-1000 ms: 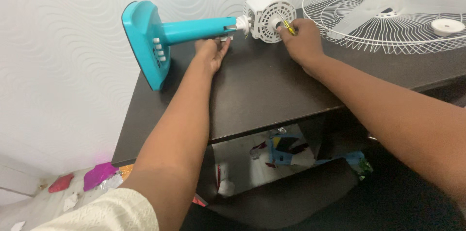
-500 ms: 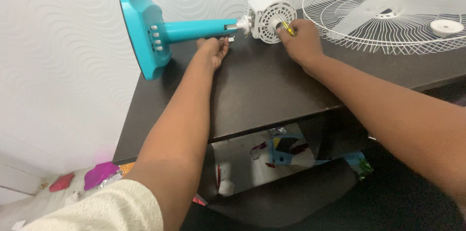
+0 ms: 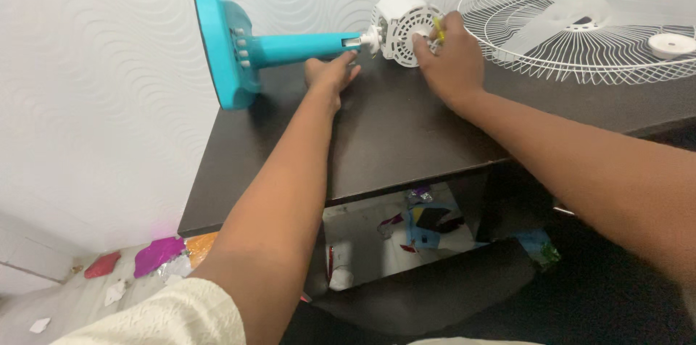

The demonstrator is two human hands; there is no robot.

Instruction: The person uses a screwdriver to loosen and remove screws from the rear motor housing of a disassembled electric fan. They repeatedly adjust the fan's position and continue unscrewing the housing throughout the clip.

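So the turquoise plastic fan stand with its flat base [image 3: 221, 44] is lying on its side on the dark brown wooden table [image 3: 377, 135], base tipped up near the wavy-patterned white wall [image 3: 94, 98]. The white vented plastic motor housing [image 3: 401, 26] is on the far end of the turquoise neck, over the back part of the table.

The person's left hand [image 3: 330, 73] sits just under the neck close to the joint, fingers stretched out and loosely apart, touching or nearly touching the underside; can't really tell which. The right hand [image 3: 449, 55] is pressed up against the motor housing, fingers curled tight around a small yellow-handled screwdriver [image 3: 438, 28] with its tip end at the housing's face.

Just to the right, a white wire fan grille [image 3: 580, 19] lies flat on the table with the pale fan blades [image 3: 573, 8] inside it and a round white cap [image 3: 673, 44] on the wires. Down on the floor there are shiny pink and orange wrappers [image 3: 156, 254].
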